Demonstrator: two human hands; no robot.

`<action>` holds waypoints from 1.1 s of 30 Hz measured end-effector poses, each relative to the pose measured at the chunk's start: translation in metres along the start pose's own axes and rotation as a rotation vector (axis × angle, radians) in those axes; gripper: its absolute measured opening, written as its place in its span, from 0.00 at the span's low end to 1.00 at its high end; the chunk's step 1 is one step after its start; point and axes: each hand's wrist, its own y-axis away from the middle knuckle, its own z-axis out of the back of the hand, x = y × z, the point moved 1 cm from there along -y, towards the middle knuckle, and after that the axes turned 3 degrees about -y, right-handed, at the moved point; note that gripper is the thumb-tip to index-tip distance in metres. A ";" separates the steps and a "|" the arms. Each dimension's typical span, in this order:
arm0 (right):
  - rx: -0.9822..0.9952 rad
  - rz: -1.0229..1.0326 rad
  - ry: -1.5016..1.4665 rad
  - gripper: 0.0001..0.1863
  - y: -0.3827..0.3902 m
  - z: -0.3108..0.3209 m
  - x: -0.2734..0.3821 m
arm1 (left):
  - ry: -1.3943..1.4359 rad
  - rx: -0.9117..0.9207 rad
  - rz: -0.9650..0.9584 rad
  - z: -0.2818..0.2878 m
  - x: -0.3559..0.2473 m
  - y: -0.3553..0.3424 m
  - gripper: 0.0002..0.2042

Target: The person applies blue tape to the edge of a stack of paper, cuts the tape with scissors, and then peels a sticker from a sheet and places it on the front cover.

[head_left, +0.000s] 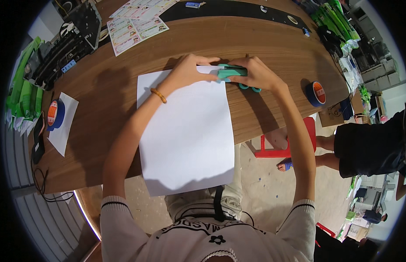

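White paper (187, 135) lies on the table's near part and hangs over its front edge toward my lap. I cannot tell whether it is one sheet or a stack. My left hand (185, 72) grips its far edge, thumb on top and fingers past the edge. At the paper's far right corner, my right hand (260, 75) is closed around a green stapler (231, 72), whose front end reaches the corner. Just under the right hand show the teal handles of what look like scissors (255, 89), partly hidden.
Blue tape rolls stand at the right (316, 93) and left (56, 114), the left one on a white sheet (68, 124). Printed sheets (135, 32) lie at the back. A phone (38, 139) rests near the left edge. A person (368, 146) stands right, past a red stool (272, 150).
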 end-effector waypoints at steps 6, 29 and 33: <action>0.029 -0.368 -0.167 0.23 0.037 0.028 0.015 | 0.254 0.232 0.142 0.019 -0.013 -0.005 0.09; 0.513 -0.403 -0.851 0.18 0.071 -0.001 0.027 | -0.010 0.302 0.120 0.045 -0.049 -0.051 0.11; 0.545 -0.367 -0.812 0.18 0.066 -0.001 0.022 | -0.045 0.298 0.108 0.043 -0.049 -0.053 0.12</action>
